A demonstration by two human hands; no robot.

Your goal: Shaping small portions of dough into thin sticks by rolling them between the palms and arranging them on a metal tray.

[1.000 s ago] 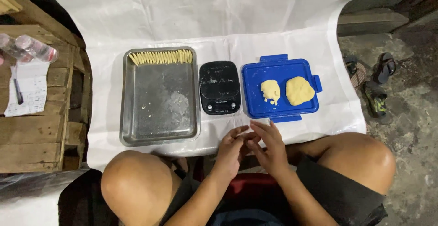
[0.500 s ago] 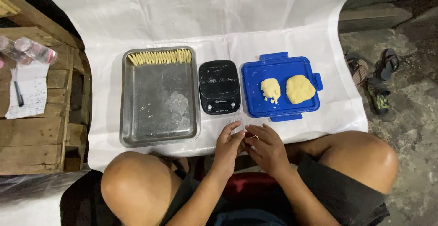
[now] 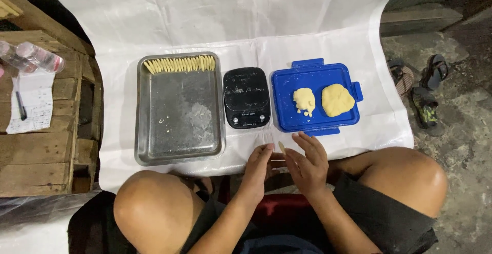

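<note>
My left hand (image 3: 259, 168) and my right hand (image 3: 309, 161) face each other palm to palm above my lap, with a thin pale strip of dough (image 3: 281, 147) pressed between them. Its tip sticks up between the fingers. Just beyond my hands lies a blue lid (image 3: 287, 111) carrying two yellow dough lumps, a smaller one (image 3: 304, 100) and a larger one (image 3: 336, 99). A black kitchen scale (image 3: 246, 97) sits to its left. Further left, a metal tray (image 3: 179, 126) holds a row of several shaped dough sticks (image 3: 179, 64) along its far edge.
A white sheet (image 3: 220, 18) covers the ground under everything. A wooden pallet (image 3: 36, 146) at the left carries a paper with a pen (image 3: 20, 104) and plastic bottles (image 3: 32, 55). Sandals (image 3: 420, 87) lie on bare concrete at the right. My bare knees (image 3: 154, 208) flank my hands.
My hands have slid against each other, the right one moving forward past the left, and the dough strip's tip now shows between them. The tray, scale and lid have not moved.
</note>
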